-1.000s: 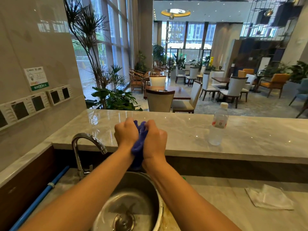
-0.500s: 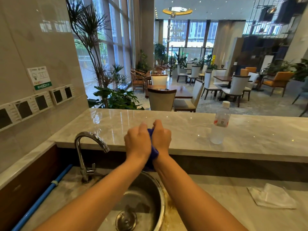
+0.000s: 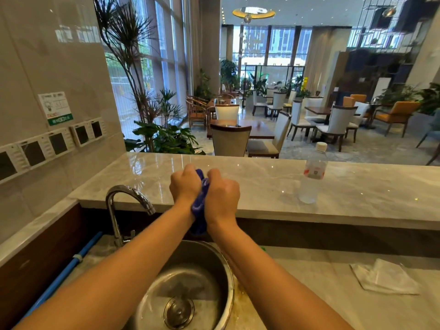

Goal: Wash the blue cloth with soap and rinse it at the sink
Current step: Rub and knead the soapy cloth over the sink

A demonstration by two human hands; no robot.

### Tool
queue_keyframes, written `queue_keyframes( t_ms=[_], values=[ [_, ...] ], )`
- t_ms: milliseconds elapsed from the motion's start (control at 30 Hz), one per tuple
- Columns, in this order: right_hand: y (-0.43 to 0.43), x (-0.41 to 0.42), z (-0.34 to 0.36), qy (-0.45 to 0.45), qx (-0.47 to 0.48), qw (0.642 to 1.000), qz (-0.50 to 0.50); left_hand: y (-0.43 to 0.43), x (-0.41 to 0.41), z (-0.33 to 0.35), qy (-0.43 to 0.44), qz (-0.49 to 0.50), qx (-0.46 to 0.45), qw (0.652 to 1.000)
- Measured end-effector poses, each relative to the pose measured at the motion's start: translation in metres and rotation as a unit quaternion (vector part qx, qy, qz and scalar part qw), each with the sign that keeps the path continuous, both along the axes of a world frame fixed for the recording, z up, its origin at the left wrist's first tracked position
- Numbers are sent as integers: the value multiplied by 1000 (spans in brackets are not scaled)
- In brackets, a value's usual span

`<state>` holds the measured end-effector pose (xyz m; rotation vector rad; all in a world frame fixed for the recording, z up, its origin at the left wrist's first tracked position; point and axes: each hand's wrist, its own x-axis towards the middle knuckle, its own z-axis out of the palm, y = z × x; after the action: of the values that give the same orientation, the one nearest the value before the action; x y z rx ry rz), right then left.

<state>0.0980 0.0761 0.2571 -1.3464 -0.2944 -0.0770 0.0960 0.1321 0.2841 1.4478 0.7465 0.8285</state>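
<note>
Above the sink [image 3: 226,270], both fists [image 3: 185,186] [image 3: 222,198] clench the blue cloth [image 3: 199,210].

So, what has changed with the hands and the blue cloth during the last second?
Little. Both the left hand and the right hand still grip the bunched blue cloth above the sink, and their hold shifts slightly, as in rubbing or wringing. Nothing was let go. The faucet, bottle and white cloth stayed in place.
</note>
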Motion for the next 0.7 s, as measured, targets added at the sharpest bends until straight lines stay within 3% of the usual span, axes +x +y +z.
queue_keyframes(
  t_ms=[67,167,300,467,633,700],
  values=[
    [-5,9,2,26,-7,1000,-1,-12,-5,-9,-7,-23,0,1000],
    [-13,29,3,98,-7,995,-8,-42,-20,-20,-44,-67,72,994],
    [-6,4,-6,46,-5,999,22,-6,-1,-11,-27,-10,-9,1000],
    [-13,26,2,94,-8,995,-20,-37,-18,-18,-54,-64,106,991],
    [-6,-2,-7,18,-24,999,17,-1,0,-9,11,16,10,1000],
    [-8,11,-2,47,-25,999,-3,-16,-7,-14,-21,-16,82,996]
  ],
)
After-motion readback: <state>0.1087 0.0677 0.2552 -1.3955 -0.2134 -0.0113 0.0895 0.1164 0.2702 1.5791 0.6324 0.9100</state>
